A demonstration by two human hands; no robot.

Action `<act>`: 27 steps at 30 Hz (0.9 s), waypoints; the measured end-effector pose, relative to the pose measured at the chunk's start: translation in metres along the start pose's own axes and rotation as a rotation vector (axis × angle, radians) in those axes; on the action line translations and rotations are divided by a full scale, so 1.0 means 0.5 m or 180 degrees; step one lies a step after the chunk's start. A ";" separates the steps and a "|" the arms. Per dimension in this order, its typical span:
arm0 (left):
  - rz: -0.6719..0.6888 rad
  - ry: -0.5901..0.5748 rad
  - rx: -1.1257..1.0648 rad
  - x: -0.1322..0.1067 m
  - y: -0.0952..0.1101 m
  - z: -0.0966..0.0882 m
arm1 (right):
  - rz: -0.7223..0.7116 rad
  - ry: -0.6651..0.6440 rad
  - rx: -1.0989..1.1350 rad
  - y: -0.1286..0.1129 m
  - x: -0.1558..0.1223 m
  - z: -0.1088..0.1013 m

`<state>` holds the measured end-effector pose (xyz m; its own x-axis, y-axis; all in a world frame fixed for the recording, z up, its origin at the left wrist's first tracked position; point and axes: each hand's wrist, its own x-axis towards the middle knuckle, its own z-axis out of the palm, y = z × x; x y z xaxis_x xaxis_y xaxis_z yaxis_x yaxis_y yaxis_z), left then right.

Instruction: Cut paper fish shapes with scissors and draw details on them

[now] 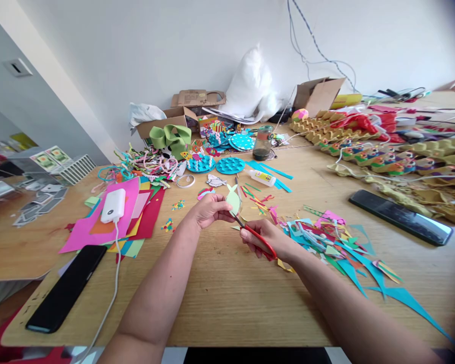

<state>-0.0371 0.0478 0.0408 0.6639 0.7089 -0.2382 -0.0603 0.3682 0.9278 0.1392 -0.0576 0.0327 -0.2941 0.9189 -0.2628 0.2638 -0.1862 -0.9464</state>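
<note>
My left hand [211, 210] pinches a pale green paper cutout [233, 198], shaped like a fish with its tail up, at its lower left edge. Red-handled scissors [261, 241] are gripped in my right hand [266, 237], and their blades lie against the cutout's lower edge. Whether the blades are closed on the paper I cannot tell. Just behind the cutout lie a white fish-shaped cutout [216, 180] and a decorated pink and blue piece [205, 192]. A small green paper scrap [235, 228] is on the table below the blades.
Paper scraps [326, 237] are heaped at right, near a phone [400, 216]. A glue bottle [262, 177], blue discs [230, 165] and a glass jar [263, 143] stand behind. Coloured sheets [147, 215], a power bank [113, 205] with cable and another phone [66, 288] lie left. Egg cartons [387, 156] fill the far right.
</note>
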 end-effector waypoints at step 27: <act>-0.0022 -0.0111 0.0028 -0.004 0.003 0.005 | -0.0048 0.0000 -0.0148 0.004 0.003 0.001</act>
<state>-0.0363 0.0455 0.0433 0.6898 0.6849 -0.2347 -0.0492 0.3677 0.9286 0.1388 -0.0570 0.0302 -0.2984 0.9215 -0.2484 0.3016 -0.1559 -0.9406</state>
